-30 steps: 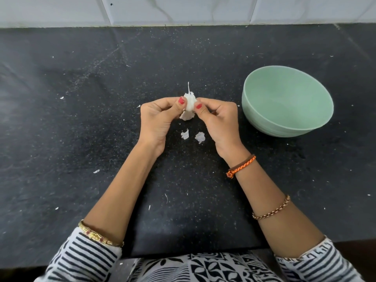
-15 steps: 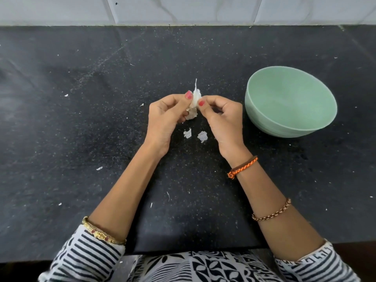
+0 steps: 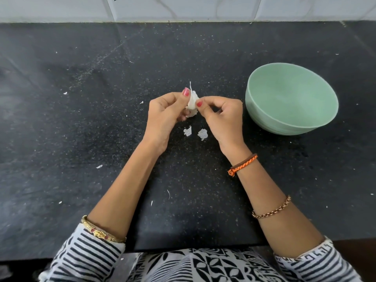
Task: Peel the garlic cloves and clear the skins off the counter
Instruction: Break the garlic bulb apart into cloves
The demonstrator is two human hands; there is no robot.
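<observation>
A white garlic clove with papery skin and a thin tip pointing up is pinched between both hands above the black counter. My left hand grips it from the left, thumb on top. My right hand grips it from the right, thumb pressed on the skin. A loose flap of skin hangs under the clove. Two torn skin pieces lie on the counter just below the hands, one to the left and one to the right.
A pale green bowl sits on the counter right of my right hand, and nothing shows inside it. Small white skin flecks are scattered over the counter. A tiled wall runs along the back edge.
Both hands have turned the clove slightly between the fingers, with my left thumb now higher on it. The two skin pieces on the counter have stayed in place.
</observation>
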